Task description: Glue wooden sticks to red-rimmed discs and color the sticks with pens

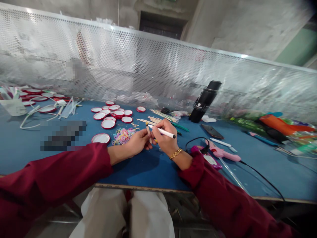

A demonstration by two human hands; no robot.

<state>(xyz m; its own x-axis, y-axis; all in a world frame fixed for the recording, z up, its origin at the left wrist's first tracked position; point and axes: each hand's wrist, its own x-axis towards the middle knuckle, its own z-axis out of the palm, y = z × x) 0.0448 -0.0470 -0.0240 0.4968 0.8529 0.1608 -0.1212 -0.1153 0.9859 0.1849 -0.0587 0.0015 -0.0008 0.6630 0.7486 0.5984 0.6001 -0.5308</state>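
Over the blue table, my left hand is closed around a thin, flat wooden stick held nearly upright. The top end of this stick looks dark, with a bit of yellow by it. My right hand grips a white marker pen like a writing tool, its black back end pointing right. The pen's tip is at the upper part of the stick; whether it touches is too small to tell. Just left of my hands lies a heap of colourful rubber bands. Behind them lie loose wooden sticks.
Red-rimmed lids lie at the left, near a pixelated dark object. A black bottle stands at the back right. A phone, a pink glue gun and its cord are to the right. A perforated metal screen borders the table's back.
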